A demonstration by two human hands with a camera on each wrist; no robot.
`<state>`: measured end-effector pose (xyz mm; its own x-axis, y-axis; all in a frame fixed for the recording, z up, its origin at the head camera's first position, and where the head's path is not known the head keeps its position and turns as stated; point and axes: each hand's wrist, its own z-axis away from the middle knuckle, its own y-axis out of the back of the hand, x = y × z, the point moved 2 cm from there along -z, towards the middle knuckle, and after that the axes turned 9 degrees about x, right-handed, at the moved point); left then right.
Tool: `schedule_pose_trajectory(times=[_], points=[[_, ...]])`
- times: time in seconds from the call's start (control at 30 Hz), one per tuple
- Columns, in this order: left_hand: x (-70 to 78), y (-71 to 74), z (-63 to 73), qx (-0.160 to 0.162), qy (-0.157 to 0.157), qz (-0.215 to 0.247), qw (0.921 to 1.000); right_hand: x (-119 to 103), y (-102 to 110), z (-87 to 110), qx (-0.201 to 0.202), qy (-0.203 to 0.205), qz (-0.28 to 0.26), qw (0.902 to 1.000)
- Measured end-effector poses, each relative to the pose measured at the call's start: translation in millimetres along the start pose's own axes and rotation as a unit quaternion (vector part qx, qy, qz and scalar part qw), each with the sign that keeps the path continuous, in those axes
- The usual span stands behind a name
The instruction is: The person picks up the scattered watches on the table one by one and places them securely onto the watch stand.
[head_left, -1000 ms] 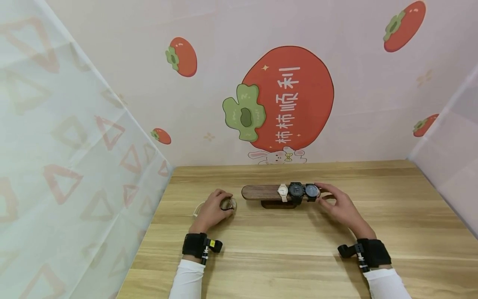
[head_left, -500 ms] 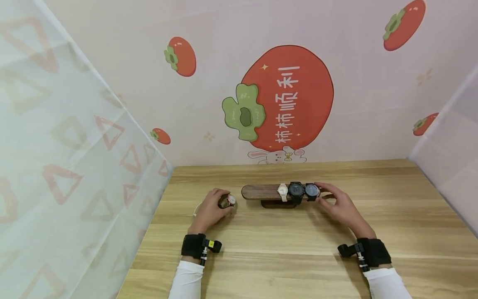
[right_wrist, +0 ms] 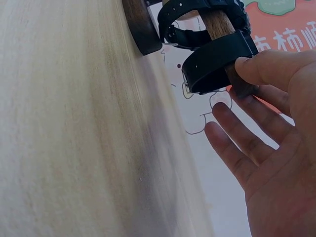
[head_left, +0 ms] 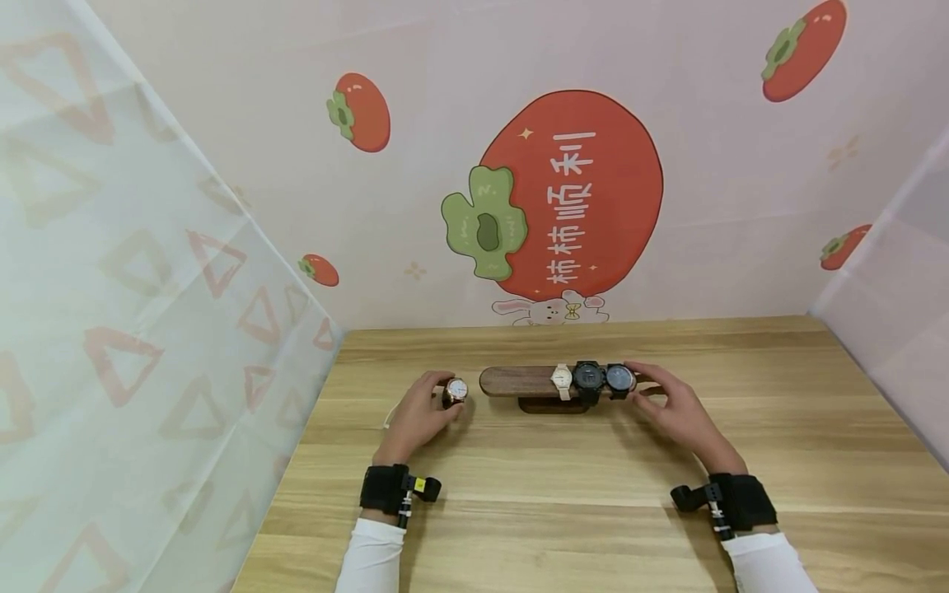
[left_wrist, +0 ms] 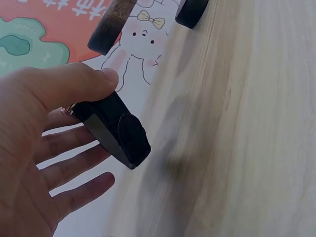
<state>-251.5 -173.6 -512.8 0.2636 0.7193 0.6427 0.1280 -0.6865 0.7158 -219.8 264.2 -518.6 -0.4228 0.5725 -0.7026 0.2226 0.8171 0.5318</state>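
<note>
My left hand (head_left: 411, 420) pinches a wristwatch (head_left: 456, 390) with a pale dial, rose-gold case and dark strap, left of the wooden watch stand (head_left: 511, 381). In the left wrist view, its black strap (left_wrist: 116, 128) forms a loop below my thumb. My right hand (head_left: 682, 416) pinches the right end of the stand's bar between thumb and fingers. Round the bar sit a white watch (head_left: 562, 379), a black watch (head_left: 589, 377) and a dark blue-faced watch (head_left: 619, 378), the last right beside my right fingertips. In the right wrist view, its black strap (right_wrist: 212, 64) hangs round the bar.
A thin white curved strap or band (head_left: 389, 415) lies at the left, mostly hidden behind my left hand. The stand's dark base (head_left: 544, 406) rests on the wooden table (head_left: 534, 511). A printed wall (head_left: 415, 206) rises behind the table.
My left hand has turned the wristwatch so its dial now faces up toward the head camera. The right hand and the stand have stayed put.
</note>
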Motion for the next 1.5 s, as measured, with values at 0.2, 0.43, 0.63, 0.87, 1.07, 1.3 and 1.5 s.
schedule_pose_trajectory(times=[0.2,0.43,0.63,0.87,1.07,1.3,1.5], points=[[4.6,-1.4,-2.5,0.009,-0.018,0.018,0.9996,1.4,-0.8,1.0,-0.004,-0.007,0.001,1.0000],[10.3,-6.0,-6.2,0.026,-0.044,0.015,0.9986,-2.1,-0.4,2.2,-0.002,-0.002,-0.008,1.0000],[17.3,-9.0,-8.7,0.034,-0.063,0.027,0.9971,-1.2,0.1,1.8,-0.001,-0.002,-0.012,0.9999],[21.7,-13.9,-9.8,0.030,-0.079,0.045,0.9954,3.2,-0.9,1.2,-0.001,-0.010,-0.007,0.9999],[22.7,-17.9,-10.3,0.023,-0.077,0.043,0.9958,4.5,-2.1,1.4,-0.002,-0.007,-0.007,0.9999],[26.4,-21.4,-9.3,0.012,-0.072,0.057,0.9957,6.1,-3.4,1.6,0.000,-0.005,-0.010,0.9999],[27.8,-25.6,-10.8,0.011,-0.067,0.058,0.9960,7.0,-4.1,2.5,0.000,-0.010,-0.008,0.9999]])
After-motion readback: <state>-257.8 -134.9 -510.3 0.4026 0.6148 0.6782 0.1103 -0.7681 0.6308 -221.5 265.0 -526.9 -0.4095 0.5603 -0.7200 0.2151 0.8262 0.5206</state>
